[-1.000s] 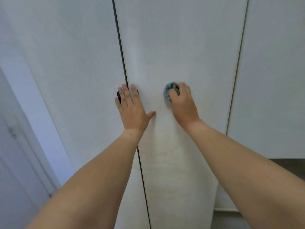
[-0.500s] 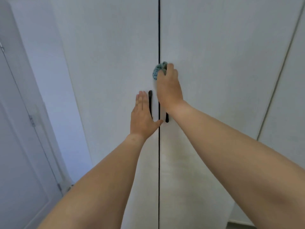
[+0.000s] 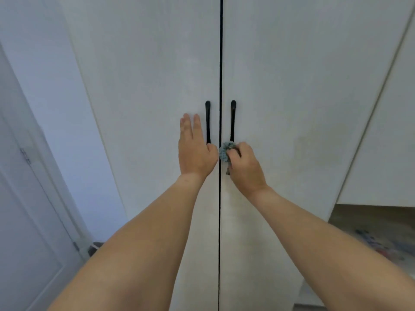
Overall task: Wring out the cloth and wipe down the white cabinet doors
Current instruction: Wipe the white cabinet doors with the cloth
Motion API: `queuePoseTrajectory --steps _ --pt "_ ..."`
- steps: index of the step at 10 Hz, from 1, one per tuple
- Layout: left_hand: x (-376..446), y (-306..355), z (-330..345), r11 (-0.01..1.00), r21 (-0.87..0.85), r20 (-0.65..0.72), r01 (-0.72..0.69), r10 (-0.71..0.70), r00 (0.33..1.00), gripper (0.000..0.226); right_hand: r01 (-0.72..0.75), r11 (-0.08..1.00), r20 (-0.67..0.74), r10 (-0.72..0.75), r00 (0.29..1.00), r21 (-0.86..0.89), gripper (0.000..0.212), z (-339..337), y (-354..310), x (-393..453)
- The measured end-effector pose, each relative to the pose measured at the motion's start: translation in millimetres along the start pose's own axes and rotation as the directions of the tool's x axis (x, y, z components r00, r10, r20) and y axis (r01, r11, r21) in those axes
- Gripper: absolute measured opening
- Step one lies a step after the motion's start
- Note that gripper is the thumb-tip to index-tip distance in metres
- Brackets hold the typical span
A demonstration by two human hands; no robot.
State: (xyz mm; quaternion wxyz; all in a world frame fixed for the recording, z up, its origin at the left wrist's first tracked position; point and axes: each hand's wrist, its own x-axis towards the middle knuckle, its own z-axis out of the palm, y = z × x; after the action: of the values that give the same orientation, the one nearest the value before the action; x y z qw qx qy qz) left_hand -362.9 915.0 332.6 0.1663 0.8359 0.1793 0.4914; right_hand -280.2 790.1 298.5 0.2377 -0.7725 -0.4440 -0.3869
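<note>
Two tall white cabinet doors fill the view, the left door (image 3: pixel 152 75) and the right door (image 3: pixel 303 75), split by a dark vertical gap. Each carries a slim black handle (image 3: pixel 208 121) (image 3: pixel 232 118) beside the gap. My left hand (image 3: pixel 195 149) lies flat on the left door, fingers together and pointing up, just left of its handle. My right hand (image 3: pixel 246 167) is closed around a bunched blue-grey cloth (image 3: pixel 225 152), which presses on the right door at the lower end of its handle. Most of the cloth is hidden inside the fist.
A third white cabinet panel (image 3: pixel 386 131) stands at the right, ending above a wooden surface (image 3: pixel 370 227) with a patterned item on it. A pale wall (image 3: pixel 56 86) and a white room door with hinges (image 3: pixel 27 209) are at the left.
My right hand brought the cloth down from above the handles to the bottom of the right handle. The left hand shifted a little left, baring the left handle. The view pulled back.
</note>
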Motion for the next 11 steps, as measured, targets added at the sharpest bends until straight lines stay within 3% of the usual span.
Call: queuePoseTrajectory --steps 1,2,3,4,5,6,7,8,9,10,11 --pt "4 22 15 0.999 0.052 -0.024 -0.011 0.012 1.0 0.086 -0.166 0.982 -0.261 0.183 0.948 0.084 0.026 -23 31 31" --pt "10 39 31 0.988 0.14 -0.018 -0.072 0.075 0.997 0.09 -0.253 0.95 -0.21 0.288 0.934 0.181 0.034 -38 30 64" --pt "12 46 44 0.983 0.164 -0.026 -0.081 0.087 0.996 0.087 -0.039 0.997 -0.182 0.05 0.982 0.063 0.023 -39 23 57" --pt "7 60 53 0.981 0.194 -0.022 -0.014 0.019 1.0 0.102 -0.033 0.998 -0.17 0.025 0.985 -0.047 0.016 -50 72 29" --pt "3 82 60 0.974 0.223 -0.02 0.033 -0.029 0.999 0.109 -0.447 0.894 -0.333 0.42 0.844 -0.007 0.011 -83 124 10" --pt "1 90 65 0.959 0.282 -0.015 0.015 -0.011 1.0 0.112 -0.579 0.788 -0.381 0.612 0.693 0.211 0.016 -78 135 9" --pt "-5 95 75 0.94 0.341 0.012 -0.007 0.003 1.0 0.115 -0.371 0.901 -0.359 0.43 0.829 0.223 0.009 -50 102 21" --pt "-13 112 86 0.956 0.292 0.025 0.019 -0.027 0.999 0.116 -0.191 0.962 -0.16 0.224 0.961 0.195 0.028 -38 110 11" --pt "-13 126 94 0.959 0.274 0.045 0.075 -0.091 0.995 0.127 -0.367 0.916 -0.22 0.397 0.891 0.163 0.033 -84 177 -18" --pt "-11 131 98 0.951 0.285 0.029 0.118 -0.132 0.991 0.132 -0.568 0.806 -0.265 0.591 0.762 0.165 0.037 -109 223 -29" --pt "-12 131 100 0.946 0.303 0.032 0.116 -0.132 0.991 0.132 -0.522 0.833 -0.271 0.553 0.788 0.183 0.035 -101 209 -28"
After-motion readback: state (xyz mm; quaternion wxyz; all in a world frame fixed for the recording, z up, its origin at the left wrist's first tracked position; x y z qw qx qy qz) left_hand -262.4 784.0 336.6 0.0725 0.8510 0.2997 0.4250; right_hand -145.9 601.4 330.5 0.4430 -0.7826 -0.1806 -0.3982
